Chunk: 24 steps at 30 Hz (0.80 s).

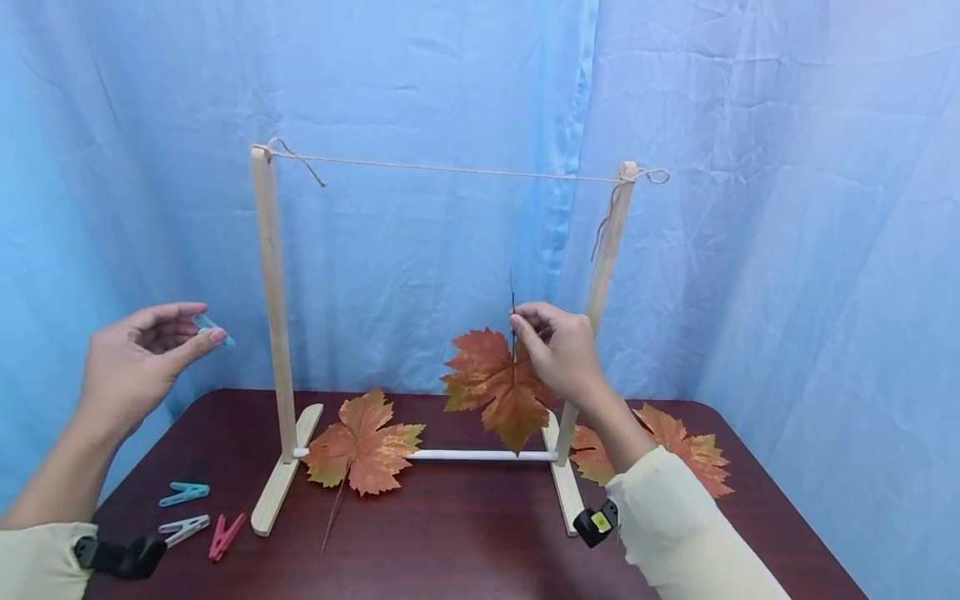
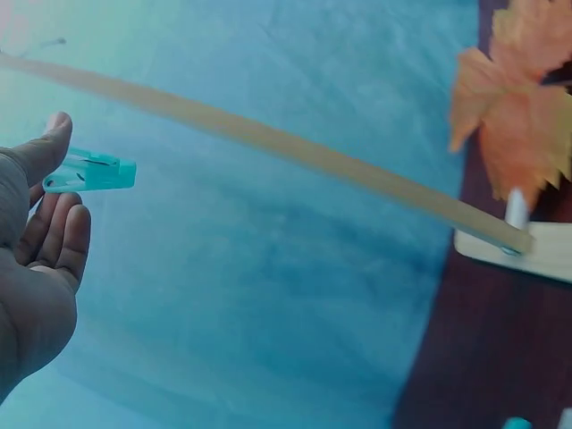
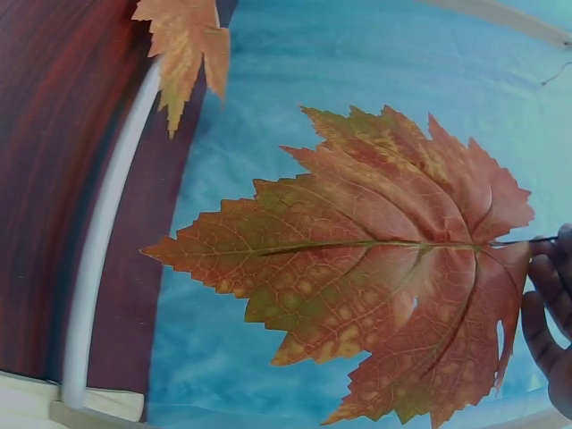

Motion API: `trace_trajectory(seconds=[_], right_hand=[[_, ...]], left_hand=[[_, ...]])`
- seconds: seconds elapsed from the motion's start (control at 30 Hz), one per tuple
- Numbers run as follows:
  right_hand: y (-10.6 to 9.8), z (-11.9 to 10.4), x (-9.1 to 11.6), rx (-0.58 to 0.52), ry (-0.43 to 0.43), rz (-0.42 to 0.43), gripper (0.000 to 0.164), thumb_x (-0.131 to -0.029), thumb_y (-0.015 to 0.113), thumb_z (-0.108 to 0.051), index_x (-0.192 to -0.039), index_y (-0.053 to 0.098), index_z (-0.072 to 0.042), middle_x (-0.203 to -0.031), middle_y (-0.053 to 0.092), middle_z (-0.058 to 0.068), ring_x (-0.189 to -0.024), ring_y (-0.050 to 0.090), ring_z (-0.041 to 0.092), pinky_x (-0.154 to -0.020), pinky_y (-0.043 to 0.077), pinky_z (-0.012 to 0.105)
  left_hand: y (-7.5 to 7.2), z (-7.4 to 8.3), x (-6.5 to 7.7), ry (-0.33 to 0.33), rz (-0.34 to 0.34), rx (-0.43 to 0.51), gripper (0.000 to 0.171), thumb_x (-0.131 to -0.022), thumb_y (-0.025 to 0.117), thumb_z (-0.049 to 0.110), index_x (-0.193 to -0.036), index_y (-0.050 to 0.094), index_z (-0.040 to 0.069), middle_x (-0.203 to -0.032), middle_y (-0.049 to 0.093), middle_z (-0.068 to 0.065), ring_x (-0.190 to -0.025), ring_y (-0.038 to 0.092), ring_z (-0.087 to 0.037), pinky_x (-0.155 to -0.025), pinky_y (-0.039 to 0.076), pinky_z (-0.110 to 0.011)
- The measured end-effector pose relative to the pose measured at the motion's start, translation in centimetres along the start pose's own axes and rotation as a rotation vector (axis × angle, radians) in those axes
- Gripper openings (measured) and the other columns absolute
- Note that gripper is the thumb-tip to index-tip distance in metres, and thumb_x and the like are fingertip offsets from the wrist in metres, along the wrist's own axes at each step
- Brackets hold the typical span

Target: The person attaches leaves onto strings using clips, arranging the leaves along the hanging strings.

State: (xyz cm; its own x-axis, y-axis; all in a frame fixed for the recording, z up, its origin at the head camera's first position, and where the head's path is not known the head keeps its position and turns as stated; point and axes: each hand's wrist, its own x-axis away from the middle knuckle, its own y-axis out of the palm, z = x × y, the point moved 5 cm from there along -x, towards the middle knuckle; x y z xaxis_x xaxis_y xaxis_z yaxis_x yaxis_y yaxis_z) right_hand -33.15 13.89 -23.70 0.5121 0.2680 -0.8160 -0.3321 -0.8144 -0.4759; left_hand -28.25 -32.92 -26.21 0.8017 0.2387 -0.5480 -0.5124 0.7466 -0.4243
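Between thumb and fingers my left hand [image 1: 135,358] pinches a light-blue clothespin [image 1: 214,328], raised left of the wooden frame. The left wrist view shows the same turquoise clothespin [image 2: 94,172] at the fingertips. My right hand [image 1: 558,346] pinches the thin dark stem of an orange-red artificial maple leaf [image 1: 495,387], which hangs blade down in front of the frame's right side. In the right wrist view that leaf [image 3: 384,250] fills the middle. Above both hands a thin string [image 1: 450,169] runs between the tops of the two wooden posts [image 1: 273,308].
Another leaf [image 1: 367,446] lies at the frame's left foot, over the white crossbar [image 1: 487,455]. More leaf [image 1: 686,446] shows behind my right forearm. Blue [image 1: 184,493], white [image 1: 184,528] and red [image 1: 226,536] clothespins lie on the dark table [image 1: 420,533] at front left. Blue curtain hangs behind.
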Motion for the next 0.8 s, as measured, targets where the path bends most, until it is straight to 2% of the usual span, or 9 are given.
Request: trace_trajectory(seconds=[0.23,0.47,0.7,0.8], right_hand=[[-0.9,-0.3,-1.5,0.028,0.014,0.041,0.015,-0.101,0.066,-0.008,-0.103,0.076,0.003,-0.078,0.074,0.009,-0.062,0.065,0.013,-0.059,0.056,0.030],[-1.8,-0.6,-2.5,0.035,0.020,0.091,0.017,-0.101,0.065,-0.008,-0.106,0.076,0.004,-0.080,0.074,0.011,-0.062,0.065,0.015,-0.056,0.052,0.023],[-2.7,-0.5,-3.3,0.060,0.013,0.154,0.017,-0.101,0.064,-0.007,-0.106,0.075,0.006,-0.082,0.074,0.013,-0.065,0.067,0.018,-0.060,0.050,0.015],[-3.2,-0.5,-3.6,0.072,0.016,0.183,0.017,-0.101,0.065,-0.006,-0.105,0.075,0.006,-0.082,0.074,0.014,-0.065,0.068,0.020,-0.061,0.048,0.010]], left_hand=[[0.4,4.4,-1.6,0.116,0.011,0.011,0.045,-0.090,0.082,0.027,-0.129,0.070,0.009,-0.096,0.062,0.014,-0.085,0.061,0.003,-0.069,0.046,-0.005],[1.6,8.5,-2.9,0.193,-0.084,-0.003,0.044,-0.091,0.081,0.033,-0.128,0.071,0.012,-0.104,0.064,0.006,-0.092,0.063,0.005,-0.069,0.046,-0.008],[3.1,11.7,-3.6,0.298,-0.114,-0.029,0.040,-0.088,0.084,0.028,-0.124,0.073,0.013,-0.102,0.066,0.004,-0.088,0.062,0.004,-0.072,0.044,-0.009],[3.9,13.1,-4.0,0.336,-0.142,-0.008,0.040,-0.089,0.083,0.029,-0.124,0.073,0.013,-0.105,0.066,-0.003,-0.089,0.063,0.001,-0.075,0.045,-0.010]])
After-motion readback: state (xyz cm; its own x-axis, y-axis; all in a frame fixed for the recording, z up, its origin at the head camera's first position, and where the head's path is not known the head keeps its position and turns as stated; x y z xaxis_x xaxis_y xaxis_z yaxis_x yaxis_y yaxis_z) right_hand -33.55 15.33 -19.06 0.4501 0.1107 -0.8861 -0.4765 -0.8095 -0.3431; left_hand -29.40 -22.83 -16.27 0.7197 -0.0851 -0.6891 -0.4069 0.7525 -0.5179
